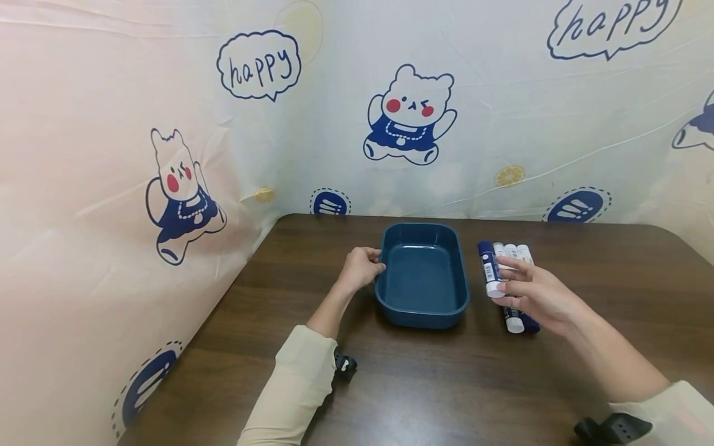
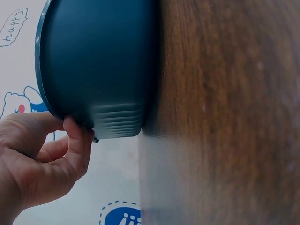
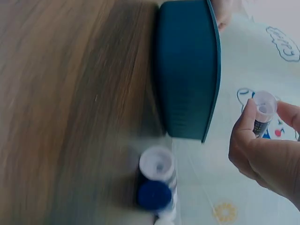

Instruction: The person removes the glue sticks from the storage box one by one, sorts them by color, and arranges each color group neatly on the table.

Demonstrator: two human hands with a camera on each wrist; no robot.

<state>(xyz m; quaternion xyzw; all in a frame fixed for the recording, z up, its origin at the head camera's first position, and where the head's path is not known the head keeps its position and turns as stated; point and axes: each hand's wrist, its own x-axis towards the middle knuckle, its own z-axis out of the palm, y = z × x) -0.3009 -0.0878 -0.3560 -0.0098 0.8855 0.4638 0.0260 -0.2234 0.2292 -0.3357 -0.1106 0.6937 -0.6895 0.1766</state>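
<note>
A dark teal rectangular bin (image 1: 424,319) stands on the wooden table. My left hand (image 1: 361,267) pinches its left rim between thumb and fingers, also seen in the left wrist view, where the bin's outer wall (image 2: 103,61) fills the upper part. To the right of the bin, my right hand (image 1: 538,297) holds a glue stick (image 1: 489,269) with a blue cap and white base, raised off the table. Beneath that hand lie several more glue sticks (image 1: 514,321), partly hidden by it; in the right wrist view their ends (image 3: 157,163) look blurred.
The brown table (image 1: 446,384) reaches back to a pale curtain (image 1: 334,136) printed with cartoon bears and "happy" bubbles. Dark wrist devices (image 1: 346,365) sit by both sleeves. The bin's inside floor (image 1: 424,275) shows bare.
</note>
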